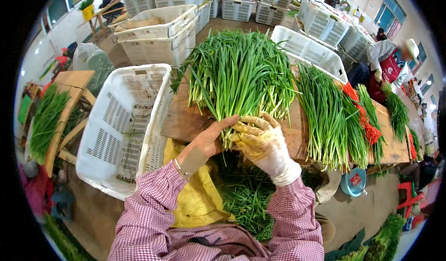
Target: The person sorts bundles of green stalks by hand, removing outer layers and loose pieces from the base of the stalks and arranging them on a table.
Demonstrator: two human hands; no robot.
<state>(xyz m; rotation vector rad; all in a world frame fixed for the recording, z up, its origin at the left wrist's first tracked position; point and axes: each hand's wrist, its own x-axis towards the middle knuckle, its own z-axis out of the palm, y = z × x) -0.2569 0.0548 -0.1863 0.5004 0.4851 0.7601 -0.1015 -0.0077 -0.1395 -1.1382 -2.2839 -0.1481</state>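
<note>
A large heap of garlic chives lies on the wooden table in front of me, leaves pointing away and pale stalk ends toward me. My left hand, bare with a tan band at the wrist, closes round the stalk ends of a bunch at the heap's near edge. Against the same bunch, from the right, my right hand curls its fingers on the stalks. It wears a white glove stained yellow. Part of the left fingers is hidden behind the stalks.
A white plastic crate stands left of the table. More chives and red ties lie to the right, with a co-worker beyond. Loose leaves and a yellow sheet are below me. A blue basin sits lower right.
</note>
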